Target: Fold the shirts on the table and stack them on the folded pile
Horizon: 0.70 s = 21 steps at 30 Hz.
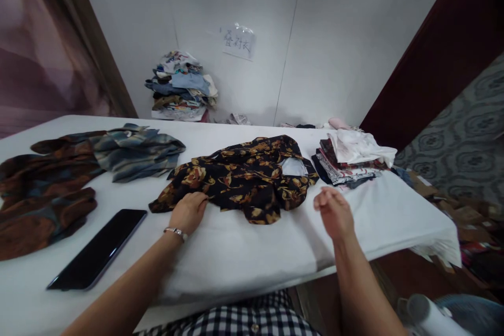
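"How many hands?"
"Two: left hand (189,213), right hand (334,213)."
"Shirts?"
"One flowery shirt (236,181), plus one brown-and-blue heap (71,173) I can't count."
"Piles of clothes?"
"Two: one back pile (185,88), one right pile (350,160)."
"What else?"
"One flat black thing (98,249), one paper sign (239,42), one bracelet (176,231)."

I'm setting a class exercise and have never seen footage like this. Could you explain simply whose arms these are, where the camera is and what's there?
There is no machine: these are a person's two bare hands, seen by a camera worn on their head, looking forward and down. On the white cloth-covered table lies a black shirt with golden-brown flowers. The left hand touches its near edge; whether it pinches the fabric is unclear. The right hand is raised, apart from it, with nothing visibly held. To the left are a blue-grey plaid garment, a brown patterned garment and a flat black rectangular slab; to the right, a stack of folded clothes.
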Each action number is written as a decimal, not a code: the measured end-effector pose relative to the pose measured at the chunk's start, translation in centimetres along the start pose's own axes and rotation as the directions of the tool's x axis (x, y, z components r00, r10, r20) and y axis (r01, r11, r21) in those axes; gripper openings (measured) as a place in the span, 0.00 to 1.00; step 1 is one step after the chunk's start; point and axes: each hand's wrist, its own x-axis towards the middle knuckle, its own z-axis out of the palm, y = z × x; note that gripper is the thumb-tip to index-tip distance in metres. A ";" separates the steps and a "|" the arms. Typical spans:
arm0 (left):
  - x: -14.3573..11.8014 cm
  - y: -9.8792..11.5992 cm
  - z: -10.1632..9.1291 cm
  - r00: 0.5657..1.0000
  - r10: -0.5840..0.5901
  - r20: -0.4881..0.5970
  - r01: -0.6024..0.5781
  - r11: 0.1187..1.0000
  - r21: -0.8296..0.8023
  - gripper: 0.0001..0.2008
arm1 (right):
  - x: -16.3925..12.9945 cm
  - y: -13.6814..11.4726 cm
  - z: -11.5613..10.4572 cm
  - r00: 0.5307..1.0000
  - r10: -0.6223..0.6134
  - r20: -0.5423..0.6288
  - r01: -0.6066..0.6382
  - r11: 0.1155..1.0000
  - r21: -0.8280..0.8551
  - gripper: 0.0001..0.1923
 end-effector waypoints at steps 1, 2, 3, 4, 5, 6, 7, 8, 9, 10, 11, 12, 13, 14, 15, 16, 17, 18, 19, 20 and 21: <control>0.0 0.2 -0.1 0.999 -0.009 -0.031 0.009 1.000 -0.021 0.16 | 0.4 -0.4 -0.7 0.996 0.011 -0.090 -0.008 0.999 0.032 0.13; 0.1 0.4 -0.2 0.998 -0.017 -0.057 0.015 0.999 -0.040 0.16 | 0.4 -0.5 -1.0 0.991 0.034 -0.133 -0.033 0.999 0.008 0.14; 0.2 0.6 -0.3 0.997 -0.025 -0.077 0.021 0.998 -0.055 0.16 | -0.1 -0.4 -1.0 0.990 0.067 -0.124 -0.076 0.995 -0.068 0.15; 0.3 0.8 -0.5 0.995 -0.036 -0.089 0.030 0.997 -0.068 0.16 | -0.9 -0.1 -0.6 0.992 0.107 -0.066 -0.117 0.977 -0.177 0.15; 0.3 0.9 -0.5 0.994 -0.052 -0.097 0.045 0.996 -0.078 0.16 | -2.1 0.3 0.1 0.988 0.147 0.038 -0.129 0.946 -0.299 0.16; 0.4 1.0 -0.6 0.992 -0.071 -0.102 0.062 0.994 -0.086 0.15 | -3.6 0.7 1.1 0.965 0.190 0.179 -0.100 0.904 -0.416 0.15; 0.4 1.0 -0.5 0.990 -0.091 -0.107 0.081 0.992 -0.096 0.15 | -5.1 1.2 2.3 0.915 0.223 0.337 -0.026 0.864 -0.503 0.14; 0.5 0.9 -0.5 0.987 -0.113 -0.111 0.100 0.989 -0.108 0.15 | -6.5 1.5 3.6 0.845 0.247 0.475 0.071 0.828 -0.556 0.12; 0.5 0.7 -0.4 0.984 -0.136 -0.113 0.121 0.985 -0.124 0.15 | -7.8 1.8 4.8 0.774 0.253 0.580 0.171 0.799 -0.577 0.12; 0.5 0.6 -0.2 0.980 -0.161 -0.115 0.144 0.979 -0.143 0.15 | -8.8 2.0 6.0 0.712 0.247 0.658 0.266 0.772 -0.577 0.13; 0.6 0.4 -0.1 0.975 -0.188 -0.116 0.168 0.972 -0.162 0.15 | -9.5 2.2 7.0 0.666 0.232 0.709 0.349 0.743 -0.571 0.14; 0.6 0.3 0.0 0.969 -0.215 -0.119 0.192 0.965 -0.179 0.15 | -9.8 2.4 7.9 0.634 0.216 0.743 0.420 0.710 -0.565 0.15; 0.6 0.2 0.1 0.963 -0.238 -0.123 0.212 0.958 -0.195 0.14 | -9.7 2.7 8.6 0.610 0.201 0.767 0.483 0.673 -0.560 0.16; 0.6 0.1 0.1 0.959 -0.254 -0.128 0.224 0.952 -0.210 0.14 | -9.3 3.0 9.2 0.587 0.195 0.786 0.538 0.632 -0.559 0.18; 0.6 0.1 0.2 0.956 -0.261 -0.136 0.227 0.948 -0.224 0.14 | -8.6 3.4 9.6 0.574 0.198 0.795 0.580 0.587 -0.565 0.19; 0.6 0.1 0.2 0.955 -0.258 -0.145 0.219 0.946 -0.238 0.15 | -7.6 3.9 9.9 0.578 0.204 0.790 0.608 0.539 -0.583 0.22; 0.6 0.1 0.2 0.956 -0.248 -0.157 0.204 0.946 -0.251 0.15 | -6.4 4.3 10.2 0.609 0.203 0.767 0.617 0.487 -0.619 0.25; 0.6 0.0 0.2 0.957 -0.234 -0.170 0.185 0.947 -0.263 0.15 | -5.0 4.7 10.5 0.667 0.192 0.720 0.604 0.428 -0.673 0.27; 0.5 0.0 0.2 0.958 -0.219 -0.184 0.165 0.948 -0.273 0.15 | -3.8 5.0 10.7 0.743 0.164 0.649 0.565 0.367 -0.739 0.29; 0.5 0.0 0.2 0.959 -0.205 -0.196 0.146 0.949 -0.280 0.15 | -2.6 5.1 11.0 0.816 0.116 0.566 0.510 0.316 -0.800 0.30; 0.5 0.0 0.3 0.959 -0.194 -0.206 0.131 0.949 -0.286 0.15 | -1.8 5.1 11.3 0.867 0.051 0.495 0.462 0.286 -0.839 0.30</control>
